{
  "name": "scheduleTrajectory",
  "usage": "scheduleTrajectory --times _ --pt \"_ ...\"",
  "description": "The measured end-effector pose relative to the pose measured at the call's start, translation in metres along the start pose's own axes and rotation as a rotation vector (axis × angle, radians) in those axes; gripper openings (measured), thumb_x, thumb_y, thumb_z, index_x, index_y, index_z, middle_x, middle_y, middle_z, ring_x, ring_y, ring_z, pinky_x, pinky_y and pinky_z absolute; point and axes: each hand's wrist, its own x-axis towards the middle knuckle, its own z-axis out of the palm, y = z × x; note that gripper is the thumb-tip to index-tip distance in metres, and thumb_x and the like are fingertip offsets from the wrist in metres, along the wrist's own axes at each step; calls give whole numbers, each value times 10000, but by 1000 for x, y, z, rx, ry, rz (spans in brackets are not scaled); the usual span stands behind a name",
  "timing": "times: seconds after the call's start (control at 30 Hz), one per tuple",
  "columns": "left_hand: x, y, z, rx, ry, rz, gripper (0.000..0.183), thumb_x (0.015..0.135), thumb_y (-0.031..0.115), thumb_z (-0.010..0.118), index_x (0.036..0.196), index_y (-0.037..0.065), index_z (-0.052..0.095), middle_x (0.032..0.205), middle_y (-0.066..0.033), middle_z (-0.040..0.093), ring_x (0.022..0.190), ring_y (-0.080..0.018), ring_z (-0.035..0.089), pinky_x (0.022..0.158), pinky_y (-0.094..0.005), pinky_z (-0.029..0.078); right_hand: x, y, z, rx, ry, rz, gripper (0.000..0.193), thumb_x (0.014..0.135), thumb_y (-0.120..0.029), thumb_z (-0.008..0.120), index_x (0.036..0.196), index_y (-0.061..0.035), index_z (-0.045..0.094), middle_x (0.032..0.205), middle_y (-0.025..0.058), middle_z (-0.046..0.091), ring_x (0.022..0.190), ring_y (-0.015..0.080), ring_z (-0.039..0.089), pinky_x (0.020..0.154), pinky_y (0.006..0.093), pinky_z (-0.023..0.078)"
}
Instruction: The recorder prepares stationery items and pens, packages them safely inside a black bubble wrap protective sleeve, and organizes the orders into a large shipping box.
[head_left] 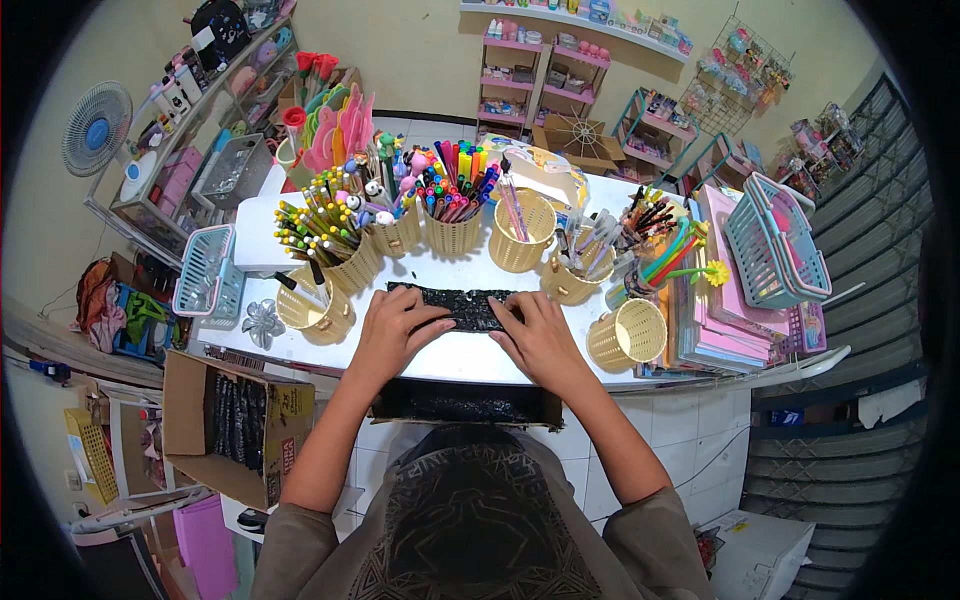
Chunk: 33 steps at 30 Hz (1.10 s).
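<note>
A long, flat packet wrapped in shiny black plastic (462, 310) lies crosswise on the white table (440, 362), close to its front edge. My left hand (398, 328) grips its left end, with the fingers bent over the top and the thumb along the near side. At the other end, my right hand (542, 338) holds the packet between thumb and fingers. What is inside the black wrapping cannot be seen. Just below the table edge, in front of my body, sits a cardboard box (545, 408) with black plastic-wrapped material in it.
Woven cream baskets (452, 236) full of pens and pencils line the table behind my hands. One cream basket (627, 335) stands right of my right hand. An open carton (185, 430) with black-wrapped packets is at lower left. Stacked books (715, 320) and a blue basket (765, 245) stand right.
</note>
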Motion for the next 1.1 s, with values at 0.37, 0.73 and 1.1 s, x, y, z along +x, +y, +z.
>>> scheduleTrajectory --times 0.37,0.73,1.1 --pt "10 -1 7 51 85 29 215 983 307 819 971 93 801 928 -36 669 950 -236 649 904 -416 412 -1 -7 5 -146 32 13 418 1004 -146 725 1409 -44 700 1124 82 677 1129 284 639 1027 442 489" --pt "1 -3 2 37 68 59 273 915 282 886 966 69 725 1006 -39 710 1030 -260 688 948 -421 448 -4 -7 11 39 131 92 338 960 -42 689 1293 6 720 1199 119 672 1155 314 640 981 442 518" --pt "-2 -3 -3 -16 8 -45 178 977 231 836 1013 71 767 1035 -40 708 1046 -241 677 959 -402 417 1 0 7 82 113 72 342 946 -14 702 1287 -1 735 1172 116 679 1135 314 640 954 451 524"
